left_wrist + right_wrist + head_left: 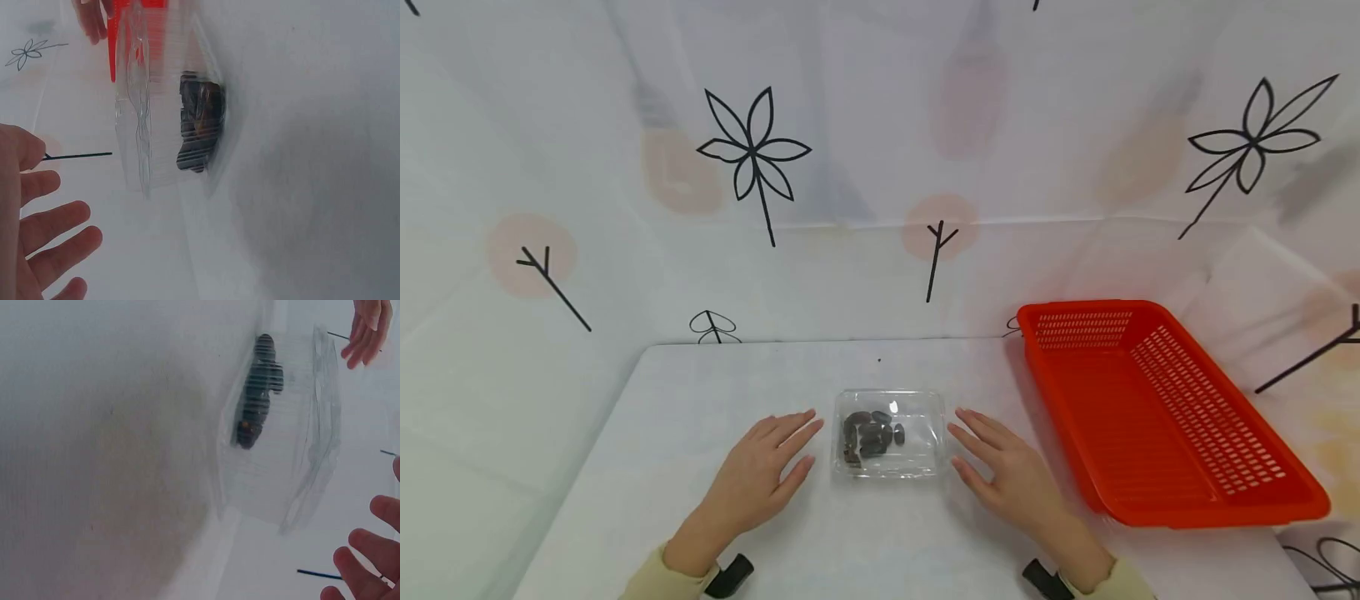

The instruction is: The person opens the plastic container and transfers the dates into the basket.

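Observation:
A clear plastic box [921, 446] with a lid stands on the white table, and several dark, shiny, rounded pieces [874, 433] lie inside it, mostly toward its left side. They look like dark stones, though their exact kind cannot be told. My left hand [767, 471] hovers just left of the box, fingers spread and pointing at it. On the other side is my right hand [1007, 467], its fingers likewise extended toward the box. Neither hand touches it. Both wrist views show the box's ribbed walls [165, 100] with the dark pieces [256, 394] behind them.
A red plastic basket [1150, 433] with perforated sides stands at the right of the table, close to my right hand. Behind the table hangs a white cloth [865, 275] printed with leaves and twigs. The white tabletop [685, 417] shows around the box.

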Motion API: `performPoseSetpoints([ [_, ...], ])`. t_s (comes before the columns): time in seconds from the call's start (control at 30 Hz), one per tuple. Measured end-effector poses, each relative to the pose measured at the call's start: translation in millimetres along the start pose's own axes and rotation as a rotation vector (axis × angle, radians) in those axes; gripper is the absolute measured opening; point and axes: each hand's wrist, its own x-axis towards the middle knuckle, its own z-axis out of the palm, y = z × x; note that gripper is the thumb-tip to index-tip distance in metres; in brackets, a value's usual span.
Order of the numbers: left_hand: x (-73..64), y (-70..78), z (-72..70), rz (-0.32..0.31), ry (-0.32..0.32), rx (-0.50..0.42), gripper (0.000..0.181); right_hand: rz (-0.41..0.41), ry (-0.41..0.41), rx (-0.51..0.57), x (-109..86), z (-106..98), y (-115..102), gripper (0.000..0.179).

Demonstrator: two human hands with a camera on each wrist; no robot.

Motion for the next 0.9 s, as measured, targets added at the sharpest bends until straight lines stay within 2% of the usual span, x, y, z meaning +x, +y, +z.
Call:
performPoseSetpoints([
  [0.13, -2.4, 3.3, 12.5, -0.114, 0.034, -0.120, 0.041, 0.012, 0.074, 0.140, -1.7, 15, -3, 0.040],
  [0.3, -2.7, 12.6, 27.4, -0.343, -0.005, -0.324, 0.039, 0.032, 0.104, 0.346, 3.9, 31, -12, 0.038],
  [0.4, -1.2, 16.6, 34.4, -0.468, -0.023, -0.459, 0.039, 0.026, 0.097, 0.409, 10.5, 37, -19, 0.043],
  [0.5, -0.6, 18.2, 39.9, -0.548, -0.035, -0.596, 0.040, 0.011, 0.093, 0.405, 16.4, 42, -25, 0.046],
  [0.67, 0.1, 19.7, 46.7, -0.645, -0.083, -0.820, 0.046, -0.002, 0.051, 0.356, 23.0, 52, -36, 0.050],
  [0.77, 1.1, 21.3, 48.9, -0.693, -0.101, -0.915, 0.051, -0.015, 0.023, 0.326, 26.6, 57, -41, 0.049],
  [0.9, 1.6, 22.9, 50.0, -0.728, -0.097, -0.991, 0.055, -0.047, 0.001, 0.278, 33.6, 63, -48, 0.049],
])
